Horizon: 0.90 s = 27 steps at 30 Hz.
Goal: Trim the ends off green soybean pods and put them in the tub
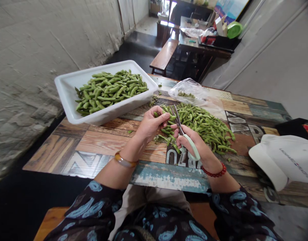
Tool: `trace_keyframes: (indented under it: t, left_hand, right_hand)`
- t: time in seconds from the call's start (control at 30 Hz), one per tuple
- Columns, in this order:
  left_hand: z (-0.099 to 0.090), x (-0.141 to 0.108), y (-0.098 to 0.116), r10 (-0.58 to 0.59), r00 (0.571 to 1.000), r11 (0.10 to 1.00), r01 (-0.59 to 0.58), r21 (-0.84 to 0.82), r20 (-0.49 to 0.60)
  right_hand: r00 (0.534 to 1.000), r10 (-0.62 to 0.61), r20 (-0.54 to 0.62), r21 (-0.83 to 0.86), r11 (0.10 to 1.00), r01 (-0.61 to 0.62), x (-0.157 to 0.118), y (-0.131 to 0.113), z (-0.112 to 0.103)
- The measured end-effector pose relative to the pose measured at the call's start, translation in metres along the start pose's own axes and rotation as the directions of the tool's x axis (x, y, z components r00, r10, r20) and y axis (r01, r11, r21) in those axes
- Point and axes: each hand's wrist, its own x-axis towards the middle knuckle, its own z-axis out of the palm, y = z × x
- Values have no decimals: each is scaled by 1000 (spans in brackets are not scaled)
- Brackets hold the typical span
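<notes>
My left hand [152, 124] pinches a green bean pod [172, 118] between thumb and fingers. Pale-green-handled scissors [191, 144] are in my right hand [191, 139], their blades pointing up beside the pod, slightly parted. A heap of green pods [206, 125] lies on the patterned table [106, 142], just beyond and to the right of my hands. At the back left, a white plastic tub [113, 112] holds many more pods [108, 90].
Behind the heap lies a clear plastic bag [191, 88] with small green trimmings on it. A white cap [287, 159] rests at the table's right edge. Farther back stand a wooden bench [165, 55] and a cluttered second table [189, 42]. A wall runs along the left.
</notes>
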Motion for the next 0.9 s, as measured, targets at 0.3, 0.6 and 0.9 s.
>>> trace_keyframes:
  t: [0.3,0.6,0.9]
  left_hand:
    - [2,-1,-3,22,999,1000,-23,8,46]
    - [-9,6,10,-72,997,987,73,-143,17]
    - [-13,12,-10,35,982,841,-128,526,183]
  right_hand:
    - [999,25,-48,6,1000,-24,-1,-6,2]
    - [991,-2,-130,84,996,13,-3,-8,-1]
    - [986,-25,-166,77,996,38,-3,-8,-5]
